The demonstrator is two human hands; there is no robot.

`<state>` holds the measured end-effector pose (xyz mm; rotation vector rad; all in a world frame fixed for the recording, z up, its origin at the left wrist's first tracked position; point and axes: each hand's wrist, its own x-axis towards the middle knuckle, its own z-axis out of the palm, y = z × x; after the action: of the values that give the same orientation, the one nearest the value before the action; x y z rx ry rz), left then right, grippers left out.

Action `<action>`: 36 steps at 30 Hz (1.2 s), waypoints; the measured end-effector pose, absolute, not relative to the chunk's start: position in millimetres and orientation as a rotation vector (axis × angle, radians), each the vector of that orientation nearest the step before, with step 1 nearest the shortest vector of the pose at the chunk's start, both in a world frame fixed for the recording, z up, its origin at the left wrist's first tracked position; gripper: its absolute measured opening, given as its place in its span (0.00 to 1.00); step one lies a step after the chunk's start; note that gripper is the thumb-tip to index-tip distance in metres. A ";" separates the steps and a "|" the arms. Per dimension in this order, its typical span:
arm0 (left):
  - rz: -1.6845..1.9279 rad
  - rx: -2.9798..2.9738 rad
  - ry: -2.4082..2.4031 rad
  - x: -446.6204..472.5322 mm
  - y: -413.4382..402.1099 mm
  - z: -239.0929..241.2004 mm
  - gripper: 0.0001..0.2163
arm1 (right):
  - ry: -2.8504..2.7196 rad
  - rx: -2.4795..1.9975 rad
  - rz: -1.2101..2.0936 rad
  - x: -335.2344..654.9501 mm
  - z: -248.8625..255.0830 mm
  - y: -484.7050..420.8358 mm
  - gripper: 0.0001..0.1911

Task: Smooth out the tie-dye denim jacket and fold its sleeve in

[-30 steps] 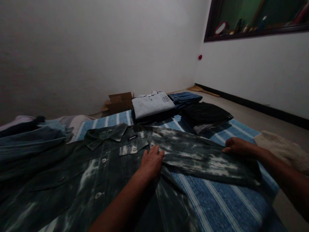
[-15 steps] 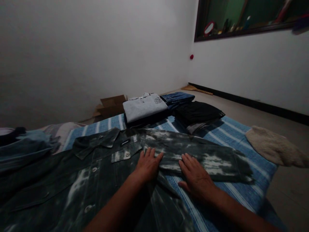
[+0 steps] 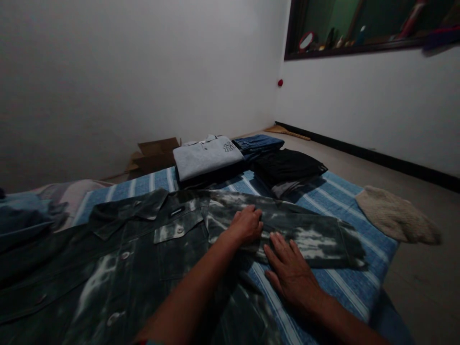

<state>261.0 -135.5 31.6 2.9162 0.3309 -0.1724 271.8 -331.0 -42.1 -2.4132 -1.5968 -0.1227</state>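
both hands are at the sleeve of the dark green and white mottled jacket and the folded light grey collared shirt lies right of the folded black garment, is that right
Not quite: in the head view, the folded light grey collared shirt lies left of the folded black garment, not right. The left hand and right hand are indeed at the mottled jacket's sleeve.
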 end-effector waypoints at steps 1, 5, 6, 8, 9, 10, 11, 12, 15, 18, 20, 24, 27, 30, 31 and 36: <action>-0.164 2.929 0.384 266.5 -135.9 21.4 0.18 | -1.616 -2.413 -0.111 271.0 -42.1 -331.7 0.27; -0.121 2.933 0.498 281.3 -124.8 -8.6 0.26 | -1.698 -2.383 -0.063 269.6 -44.8 -335.2 0.29; -0.112 2.931 0.521 284.3 -121.2 -12.1 0.27 | -1.708 -2.377 -0.056 269.3 -45.5 -336.0 0.29; -0.111 2.924 0.570 290.1 -115.9 -15.1 0.28 | -1.714 -2.370 -0.057 268.5 -46.2 -337.2 0.29; -0.112 2.920 0.590 292.7 -114.9 -15.1 0.28 | -1.714 -2.368 -0.063 268.0 -46.3 -337.7 0.29; -0.110 2.917 0.607 294.5 -115.0 -14.6 0.29 | -1.711 -2.367 -0.072 267.4 -46.3 -338.0 0.30; -0.099 2.917 0.623 295.4 -116.6 -13.8 0.28 | -1.707 -2.368 -0.084 266.9 -46.3 -338.2 0.30; -0.070 2.924 0.639 294.9 -119.7 -13.0 0.28 | -1.704 -2.367 -0.096 266.4 -46.5 -338.3 0.30; 0.106 2.965 0.664 283.9 -136.5 -12.9 0.25 | -1.688 -2.366 -0.134 265.6 -48.9 -338.4 0.30; 0.192 3.005 0.686 263.0 -157.9 -16.9 0.23 | -1.683 -2.348 -0.155 265.3 -53.8 -338.9 0.30; 0.171 3.017 0.764 250.1 -168.9 -19.7 0.24 | -1.673 -2.342 -0.164 265.1 -55.6 -339.7 0.30; 0.076 2.962 0.918 239.3 -176.6 -19.9 0.29 | -1.632 -2.360 -0.103 266.8 -46.1 -339.2 0.30; 0.067 2.939 0.934 240.1 -174.1 -16.7 0.28 | -1.559 -2.357 0.008 271.2 -28.3 -330.7 0.23; 0.087 2.918 0.940 240.0 -170.1 -14.7 0.23 | -1.515 -2.284 0.066 275.8 -15.5 -314.6 0.22; 0.092 2.916 0.936 239.4 -168.8 -14.6 0.23 | -1.524 -2.260 0.078 276.8 -14.9 -309.6 0.22; 0.107 2.937 0.900 237.1 -165.9 -17.3 0.26 | -1.607 -2.281 0.065 274.0 -34.1 -307.3 0.27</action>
<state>237.1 -165.9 -17.3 2.9366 0.8999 0.1073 274.0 -307.3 -34.1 -2.2806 -1.6067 0.0655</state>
